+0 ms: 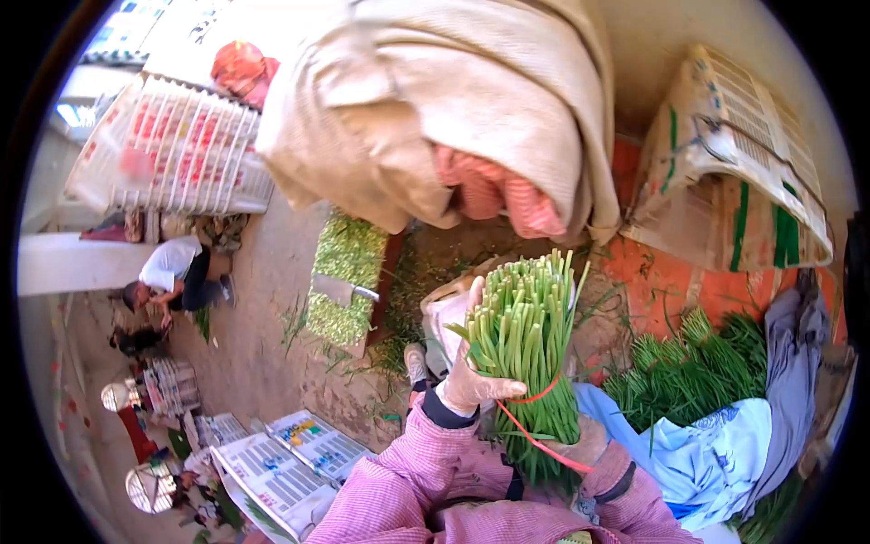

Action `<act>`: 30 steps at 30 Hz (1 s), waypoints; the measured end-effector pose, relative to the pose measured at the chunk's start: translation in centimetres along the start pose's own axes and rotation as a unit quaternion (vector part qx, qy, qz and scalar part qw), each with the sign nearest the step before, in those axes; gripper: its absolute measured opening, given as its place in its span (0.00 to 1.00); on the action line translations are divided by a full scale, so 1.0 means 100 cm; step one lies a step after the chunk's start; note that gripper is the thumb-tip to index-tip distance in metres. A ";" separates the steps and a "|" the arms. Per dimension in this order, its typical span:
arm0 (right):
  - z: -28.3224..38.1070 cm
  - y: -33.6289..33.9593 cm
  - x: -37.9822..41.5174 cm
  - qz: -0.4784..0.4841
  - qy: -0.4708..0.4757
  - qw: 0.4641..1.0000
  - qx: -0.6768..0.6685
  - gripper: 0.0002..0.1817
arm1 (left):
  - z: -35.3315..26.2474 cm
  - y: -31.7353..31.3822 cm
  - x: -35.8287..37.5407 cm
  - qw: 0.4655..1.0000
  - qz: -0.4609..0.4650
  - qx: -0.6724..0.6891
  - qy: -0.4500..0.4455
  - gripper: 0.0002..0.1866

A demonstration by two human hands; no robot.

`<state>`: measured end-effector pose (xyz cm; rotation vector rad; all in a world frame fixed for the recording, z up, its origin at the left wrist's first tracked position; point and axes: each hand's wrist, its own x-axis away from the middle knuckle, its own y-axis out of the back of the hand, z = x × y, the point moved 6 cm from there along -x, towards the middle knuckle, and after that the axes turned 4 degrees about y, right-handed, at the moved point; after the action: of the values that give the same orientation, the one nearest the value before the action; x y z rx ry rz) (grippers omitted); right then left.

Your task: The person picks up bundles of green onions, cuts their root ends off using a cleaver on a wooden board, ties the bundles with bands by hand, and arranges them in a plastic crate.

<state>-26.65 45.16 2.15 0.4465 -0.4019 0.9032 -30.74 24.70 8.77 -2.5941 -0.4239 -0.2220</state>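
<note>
A thick bunch of green stems point(526, 317), like garlic chives, stands upright in front of me with its pale cut ends on top. My left hand point(471, 381), in a thin glove, is closed around its left side, thumb across the front. A red tie point(542, 439) loops around the middle of the bunch and runs slantwise down to the right. Lower on the right, my right hand point(582, 442) is closed against the leafy part beside the tie; its fingertips are hidden. Bits of chopped stem cover a board point(372, 313), where a cleaver point(335, 289) lies.
More greens point(693, 363) lie at right beside a blue cloth point(716, 453). A white plastic basket point(743, 172) stands behind them. A large cloth-covered heap point(453, 109) fills the top. Newspapers point(281, 467) lie lower left. Another person point(177, 272) crouches at far left.
</note>
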 end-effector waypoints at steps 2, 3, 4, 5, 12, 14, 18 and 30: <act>0.029 -0.055 -0.028 0.041 0.032 0.998 -0.030 0.29 | -0.048 0.038 0.013 0.998 -0.019 -0.046 -0.033 0.64; 0.052 -0.080 -0.042 0.060 0.096 0.992 -0.055 0.29 | -0.073 0.062 0.023 0.989 -0.023 -0.135 -0.060 0.61; 0.074 -0.108 -0.057 0.078 0.156 0.981 -0.081 0.28 | -0.098 0.088 0.035 0.971 -0.027 -0.222 -0.082 0.58; 0.082 -0.142 -0.073 0.098 0.145 0.984 -0.036 0.30 | -0.115 0.116 0.049 0.988 -0.094 -0.121 -0.027 0.54; 0.174 -0.295 -0.211 0.274 0.127 0.931 0.204 0.41 | -0.198 0.364 0.142 0.933 -0.280 -0.222 -0.036 0.42; 0.158 -0.317 -0.270 0.175 0.128 0.939 0.267 0.37 | -0.170 0.451 0.155 0.891 -0.355 -0.281 -0.005 0.41; 0.143 -0.370 -0.358 0.108 0.137 0.932 0.318 0.32 | -0.101 0.570 0.132 0.758 -0.343 -0.549 0.084 0.41; 0.099 -0.477 -0.483 0.138 0.035 0.852 0.504 0.28 | 0.024 0.642 0.095 0.551 -0.208 -0.755 0.289 0.55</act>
<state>-15.97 -17.48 -23.74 1.3404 0.1265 1.3794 0.02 -24.78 -19.97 -3.4037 -0.7779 -2.5365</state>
